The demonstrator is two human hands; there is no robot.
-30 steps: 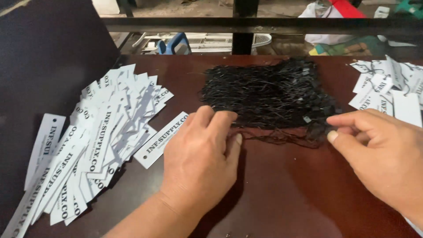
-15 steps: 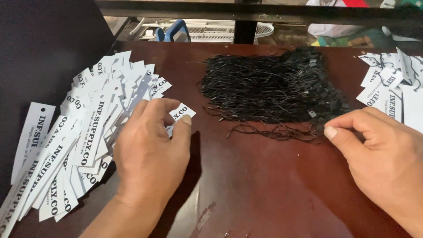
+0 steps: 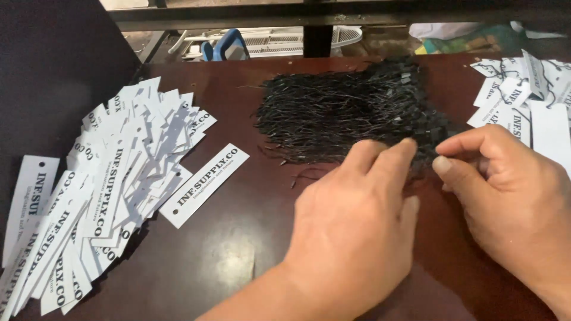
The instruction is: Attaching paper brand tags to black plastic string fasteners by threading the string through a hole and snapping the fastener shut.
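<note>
At centre frame, the left hand (image 3: 351, 229) lies palm-down with its fingers touching the near edge of a heap of thin black string loops (image 3: 351, 110) on a dark brown wooden table (image 3: 226, 261). The right hand (image 3: 505, 196), lower right, pinches at the heap's right edge; whether it grips a string cannot be told. White rectangular paper tags with black lettering (image 3: 119, 178) fan across the left, with one lying apart (image 3: 204, 184) and more at upper right (image 3: 523, 95).

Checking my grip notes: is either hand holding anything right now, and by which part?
Right hand pinches at the near edge of the black string pile; which strand cannot be told. Left hand rests fingertips there, holding nothing visible.
</note>
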